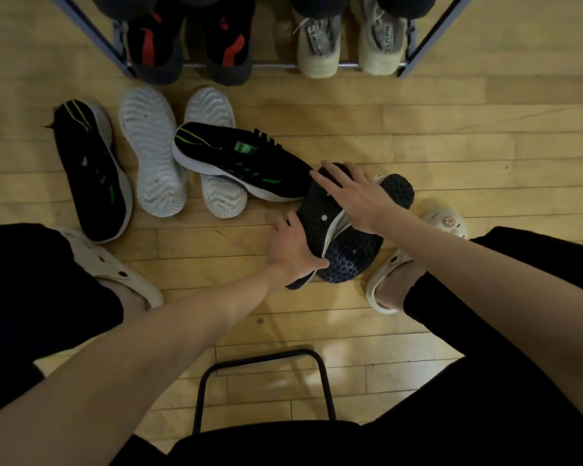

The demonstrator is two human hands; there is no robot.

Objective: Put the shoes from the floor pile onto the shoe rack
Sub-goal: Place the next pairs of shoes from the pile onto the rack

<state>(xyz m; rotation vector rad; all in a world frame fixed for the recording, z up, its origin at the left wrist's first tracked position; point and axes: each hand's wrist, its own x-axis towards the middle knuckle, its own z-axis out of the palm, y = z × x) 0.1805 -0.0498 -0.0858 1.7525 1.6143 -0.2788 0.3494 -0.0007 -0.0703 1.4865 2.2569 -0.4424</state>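
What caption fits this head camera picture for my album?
Both hands, left hand and right hand, gather a dark upturned pair of shoes below the shoe rack.

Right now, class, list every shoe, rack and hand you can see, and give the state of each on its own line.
Left hand: grips the dark navy shoes' edge.
Right hand: fingers spread flat on them.
Dark navy shoes: soles up, stacked, on floor.
Black green-striped sneaker: on its side, across a white sole.
Second black green-striped sneaker: upright on floor.
White-soled shoes: soles up.
Grey metal shoe rack: holds black-red and beige pairs.
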